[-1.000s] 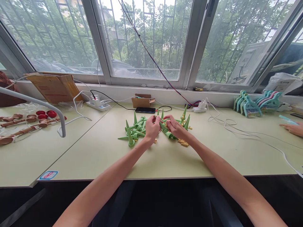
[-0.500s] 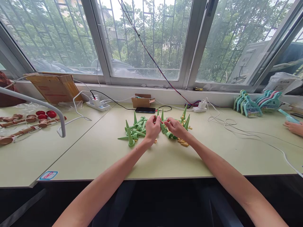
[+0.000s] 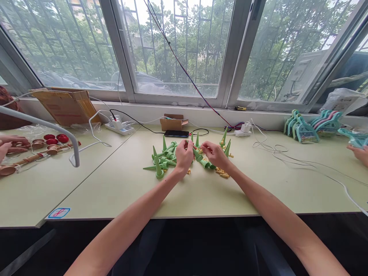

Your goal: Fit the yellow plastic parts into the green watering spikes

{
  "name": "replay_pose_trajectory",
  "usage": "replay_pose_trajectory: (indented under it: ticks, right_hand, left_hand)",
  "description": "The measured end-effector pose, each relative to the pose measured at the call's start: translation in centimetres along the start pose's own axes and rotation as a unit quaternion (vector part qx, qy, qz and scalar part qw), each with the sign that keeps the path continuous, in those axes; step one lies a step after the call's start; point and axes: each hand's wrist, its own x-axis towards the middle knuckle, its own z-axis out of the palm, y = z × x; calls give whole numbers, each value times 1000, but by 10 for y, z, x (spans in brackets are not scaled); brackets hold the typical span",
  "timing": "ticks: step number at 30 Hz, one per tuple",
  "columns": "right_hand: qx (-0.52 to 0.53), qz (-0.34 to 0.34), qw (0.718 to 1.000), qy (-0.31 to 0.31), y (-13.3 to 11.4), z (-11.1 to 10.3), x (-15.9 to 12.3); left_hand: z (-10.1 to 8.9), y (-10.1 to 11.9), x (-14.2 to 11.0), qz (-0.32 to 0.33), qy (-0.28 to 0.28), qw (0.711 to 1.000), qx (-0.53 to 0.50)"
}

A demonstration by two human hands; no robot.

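Mid-tabletop (image 3: 244, 188), the left hand's (image 3: 184, 155) grip is closed round a green cone (image 3: 197, 155), apparently steadying it; the right hand (image 3: 214, 154) bunches just right, its contents unclear. Loose cones (image 3: 159, 168) left and yellow pieces (image 3: 222, 173) right lie near, presumably for reach.

Grey-framed windows (image 3: 178, 50) span ten to two o'clock — daylight, metal bars (image 3: 186, 38), green trees (image 3: 276, 50) — above a pale table (image 3: 195, 199) toward six.
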Motion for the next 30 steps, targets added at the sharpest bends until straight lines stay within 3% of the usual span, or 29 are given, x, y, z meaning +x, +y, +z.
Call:
replay_pose_trajectory:
  ticks: [11,18,30]
  right_hand:
    - [-39,11,999,-1,-2,0,1]
    - [-41,5,999,-2,-4,0,1]
    - [-22,3,1000,-11,-3,1,-1]
  left_hand:
    - [0,-5,-1,42,-26,998,41]
    - [2,2,-3,2,-23,1000,-2]
    - [1,-2,-4,16,-62,998,28]
